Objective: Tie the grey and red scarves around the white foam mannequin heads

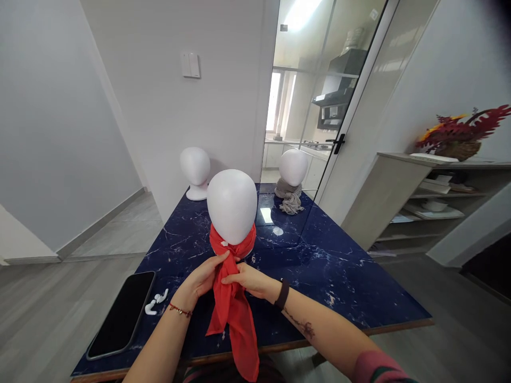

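A white mannequin head (232, 205) stands upright on the blue marbled table (319, 282). Round its neck lies a red scarf (235, 314), gathered at the front, with two tails hanging toward me past the table's front edge. My left hand (204, 274) pinches the scarf just below the chin, on the left side. From the right, my right hand (246, 277) grips the scarf a little lower, with the thumb across the cloth. Some fingers of both hands are hidden behind the fabric.
Behind stand a bare white mannequin head (195, 166) on the left and another head (294, 167) with a grey scarf (290, 197) on the right. A phone (122, 314) and white earbuds (156, 302) lie at the left. A shelf unit (399, 181) stands beyond the table's right side.
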A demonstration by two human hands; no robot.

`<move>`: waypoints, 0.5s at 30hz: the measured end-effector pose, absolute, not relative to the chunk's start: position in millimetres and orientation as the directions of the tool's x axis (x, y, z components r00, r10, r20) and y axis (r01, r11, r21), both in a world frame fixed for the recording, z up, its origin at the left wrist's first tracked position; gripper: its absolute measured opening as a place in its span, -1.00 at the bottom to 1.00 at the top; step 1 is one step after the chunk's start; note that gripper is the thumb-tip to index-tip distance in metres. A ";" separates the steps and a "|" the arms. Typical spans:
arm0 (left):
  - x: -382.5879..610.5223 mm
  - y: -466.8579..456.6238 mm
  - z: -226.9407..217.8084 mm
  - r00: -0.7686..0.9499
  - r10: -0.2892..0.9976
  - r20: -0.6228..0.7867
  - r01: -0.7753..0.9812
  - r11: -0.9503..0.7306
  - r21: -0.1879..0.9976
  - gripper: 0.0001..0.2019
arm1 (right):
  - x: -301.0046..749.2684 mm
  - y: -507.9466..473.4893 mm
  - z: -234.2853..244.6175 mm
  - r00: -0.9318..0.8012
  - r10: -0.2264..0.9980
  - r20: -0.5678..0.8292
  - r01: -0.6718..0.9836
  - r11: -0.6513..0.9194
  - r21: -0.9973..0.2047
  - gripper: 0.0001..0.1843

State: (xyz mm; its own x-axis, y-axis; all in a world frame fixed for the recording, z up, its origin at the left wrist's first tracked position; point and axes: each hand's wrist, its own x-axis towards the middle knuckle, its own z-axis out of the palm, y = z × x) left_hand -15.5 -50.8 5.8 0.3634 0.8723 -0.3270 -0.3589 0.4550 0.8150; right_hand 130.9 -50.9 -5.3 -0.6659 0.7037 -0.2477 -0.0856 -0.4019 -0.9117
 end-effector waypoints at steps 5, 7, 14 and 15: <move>-19.6 -53.6 6.8 0.427 0.850 -0.308 -0.362 0.473 0.803 -0.80 | 144.0 -43.1 6.5 -0.771 0.539 -0.339 0.006 -0.527 -0.850 -0.72; -20.5 -54.5 8.3 0.435 0.843 -0.315 -0.374 0.488 0.789 -0.81 | 154.7 -36.5 12.2 -0.812 0.453 -0.368 0.086 -0.531 -0.843 -0.73; -23.7 -54.9 13.4 0.435 0.836 -0.334 -0.377 0.506 0.775 -0.71 | 186.8 -14.5 22.6 -0.784 0.463 -0.414 0.211 -0.429 -0.879 -0.72; -24.3 -54.8 13.9 0.406 0.844 -0.351 -0.390 0.507 0.768 -0.69 | 188.0 -13.2 22.8 -0.767 0.488 -0.416 0.228 -0.399 -0.888 -0.74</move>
State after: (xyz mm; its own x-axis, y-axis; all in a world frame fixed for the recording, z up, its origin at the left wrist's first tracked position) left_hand -24.3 -54.8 13.9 0.4060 0.8438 -0.3511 -0.3904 0.5075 0.7681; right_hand 188.0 -13.2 22.8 -0.7674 0.4877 -0.4163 0.2284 -0.3989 -0.8881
